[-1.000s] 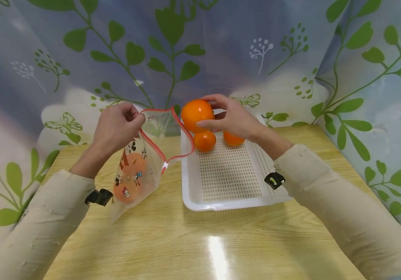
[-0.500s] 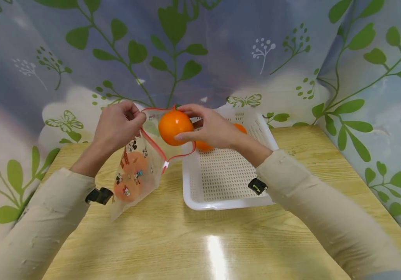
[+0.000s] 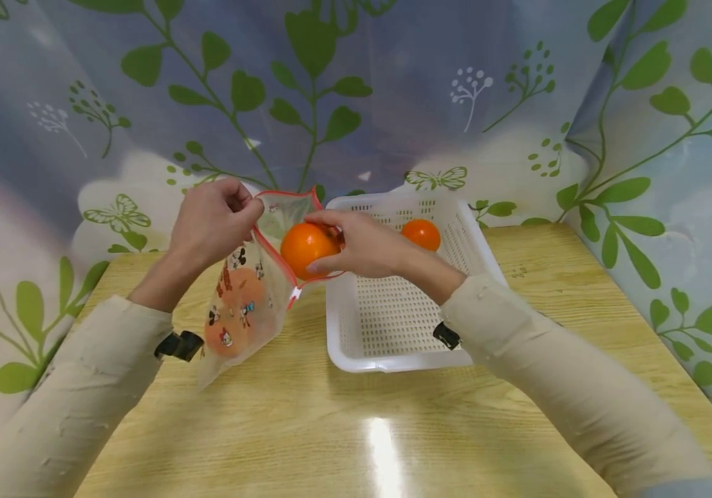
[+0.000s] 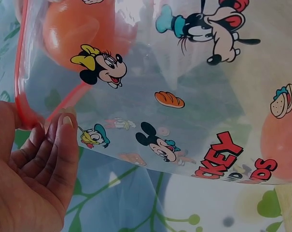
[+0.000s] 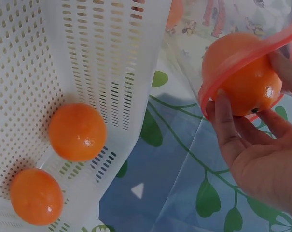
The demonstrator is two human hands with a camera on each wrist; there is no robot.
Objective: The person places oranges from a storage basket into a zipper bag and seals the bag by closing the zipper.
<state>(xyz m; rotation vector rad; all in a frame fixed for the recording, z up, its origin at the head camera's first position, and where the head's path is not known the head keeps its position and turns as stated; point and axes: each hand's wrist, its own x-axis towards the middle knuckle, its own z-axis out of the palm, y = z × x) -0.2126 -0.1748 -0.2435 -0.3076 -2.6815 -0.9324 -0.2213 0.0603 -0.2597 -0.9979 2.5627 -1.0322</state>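
Note:
My left hand (image 3: 213,220) pinches the red zip edge at the top of a clear zip bag (image 3: 269,325) printed with cartoon figures. Oranges (image 3: 229,335) show through its lower part. Between the fingers and thumb of my right hand (image 3: 371,243) is another orange (image 3: 305,250), partly inside the bag's open mouth. The right wrist view shows the red zip rim crossing in front of this held orange (image 5: 254,89), with part of the fruit behind the plastic. A white slider (image 3: 295,294) sits at the near corner of the zip.
A white perforated plastic basket (image 3: 406,363) stands on the wooden table (image 3: 306,429), right of the bag. Two oranges lie in it: one orange (image 5: 78,132) and another orange (image 5: 37,196). A leaf-patterned cloth (image 3: 393,90) hangs behind the table.
My right hand has carried the orange left from over the basket, then down into the bag's mouth. My left hand stays nearly still at the bag's edge.

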